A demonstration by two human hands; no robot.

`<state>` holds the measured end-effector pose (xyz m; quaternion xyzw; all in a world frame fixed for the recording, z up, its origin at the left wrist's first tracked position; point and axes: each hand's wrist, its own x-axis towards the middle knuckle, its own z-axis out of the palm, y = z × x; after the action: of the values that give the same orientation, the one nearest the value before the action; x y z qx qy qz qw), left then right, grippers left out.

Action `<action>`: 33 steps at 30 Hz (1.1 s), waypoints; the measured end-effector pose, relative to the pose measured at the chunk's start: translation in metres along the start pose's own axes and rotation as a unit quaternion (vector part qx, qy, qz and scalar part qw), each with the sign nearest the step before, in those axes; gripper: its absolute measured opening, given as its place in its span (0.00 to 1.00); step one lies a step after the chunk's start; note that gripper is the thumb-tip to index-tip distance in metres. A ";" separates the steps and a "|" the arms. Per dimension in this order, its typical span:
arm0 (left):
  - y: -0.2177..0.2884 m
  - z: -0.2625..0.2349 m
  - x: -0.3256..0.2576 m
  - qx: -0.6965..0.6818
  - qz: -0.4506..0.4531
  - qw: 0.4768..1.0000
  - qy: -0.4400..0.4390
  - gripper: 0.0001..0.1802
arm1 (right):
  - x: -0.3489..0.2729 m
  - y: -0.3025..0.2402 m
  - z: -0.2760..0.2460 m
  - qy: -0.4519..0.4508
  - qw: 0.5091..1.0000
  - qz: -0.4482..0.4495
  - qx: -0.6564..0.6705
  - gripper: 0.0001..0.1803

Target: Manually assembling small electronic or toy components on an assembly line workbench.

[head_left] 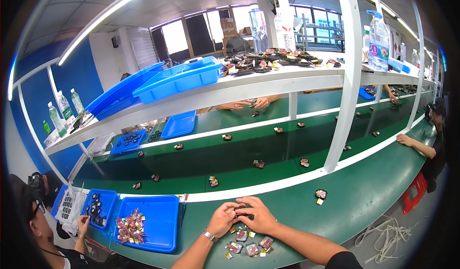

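Small parts (248,242) lie in a cluster on the green bench (364,197), just below the hands. The left hand (222,219) and right hand (258,215) meet above them, fingers pinched together on one dark part (239,207). A blue tray (160,221) sits left. Beyond runs the conveyor (239,149), dotted with parts.

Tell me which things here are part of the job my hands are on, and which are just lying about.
In hand:
left hand and right hand, both on a small dark part
cluster of small parts just below the hands

Lying about:
blue tray of wrapped pieces
black tweezers
water bottle
white cords
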<state>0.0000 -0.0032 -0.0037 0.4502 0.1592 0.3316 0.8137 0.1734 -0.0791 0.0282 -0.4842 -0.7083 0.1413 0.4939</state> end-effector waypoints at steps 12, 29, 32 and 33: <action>-0.005 0.004 0.000 0.009 0.007 1.000 0.001 0.12 | -0.003 0.004 0.008 0.040 0.999 -0.013 0.000 0.10; -0.005 0.006 0.001 0.043 0.028 0.999 0.017 0.14 | -0.001 0.003 0.006 0.027 0.999 0.007 -0.046 0.12; -0.005 0.003 0.000 0.032 0.016 0.999 0.025 0.15 | 0.001 0.000 0.007 0.060 0.998 -0.003 -0.033 0.10; -0.004 0.004 0.001 0.035 0.010 0.999 0.030 0.15 | 0.002 0.001 0.006 0.066 0.997 -0.011 -0.030 0.09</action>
<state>0.0040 -0.0064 -0.0050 0.4695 0.1900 0.3476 0.7890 0.1689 -0.0752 0.0253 -0.4994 -0.6831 0.0826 0.5264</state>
